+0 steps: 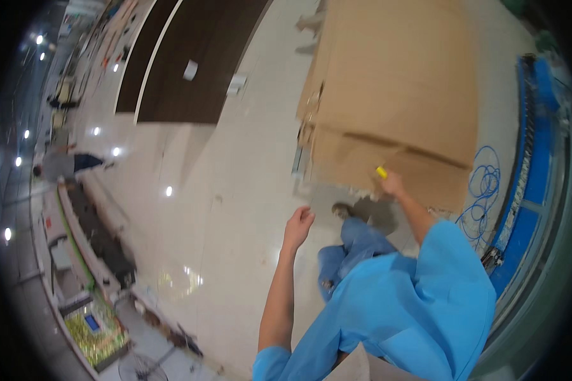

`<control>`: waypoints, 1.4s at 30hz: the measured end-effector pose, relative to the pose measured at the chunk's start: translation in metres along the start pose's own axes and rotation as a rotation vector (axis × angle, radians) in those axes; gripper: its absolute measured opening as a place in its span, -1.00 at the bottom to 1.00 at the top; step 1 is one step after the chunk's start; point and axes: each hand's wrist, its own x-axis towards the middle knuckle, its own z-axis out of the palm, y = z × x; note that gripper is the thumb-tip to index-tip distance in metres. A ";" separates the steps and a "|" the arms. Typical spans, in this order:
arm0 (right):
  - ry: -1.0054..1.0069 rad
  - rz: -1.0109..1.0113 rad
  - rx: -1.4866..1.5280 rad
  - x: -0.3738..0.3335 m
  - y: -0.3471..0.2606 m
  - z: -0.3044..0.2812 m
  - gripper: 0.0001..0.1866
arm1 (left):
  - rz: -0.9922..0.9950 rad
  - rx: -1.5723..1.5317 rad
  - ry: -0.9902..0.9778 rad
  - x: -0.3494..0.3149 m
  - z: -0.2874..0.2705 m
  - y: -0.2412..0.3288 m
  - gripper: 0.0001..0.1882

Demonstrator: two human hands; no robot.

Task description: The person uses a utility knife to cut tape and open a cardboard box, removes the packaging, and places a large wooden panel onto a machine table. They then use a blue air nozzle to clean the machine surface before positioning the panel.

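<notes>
My right hand (393, 184) is closed around a small yellow tool (381, 172), perhaps a utility knife; its tip is too blurred to make out. That hand is over the near end of a large stack of brown cardboard (397, 76). A dark slit or fold (407, 149) crosses the cardboard just beyond the tool. Away from the stack, my left hand (299, 227) hangs above the tiled floor with its fingers curled in and nothing visible in them.
Dark brown panels with pale edges (194, 63) stand at the far left. A coiled blue hose (486, 184) lies between the cardboard and a long blue machine frame (518, 222) on the right. Another person (63, 166) is far off at the left, near a workbench. A fan (141, 368) is at lower left.
</notes>
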 end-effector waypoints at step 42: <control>0.673 -0.359 0.356 -0.094 -0.161 -0.357 -0.61 | 0.441 -0.515 -0.277 0.162 0.089 0.367 -0.69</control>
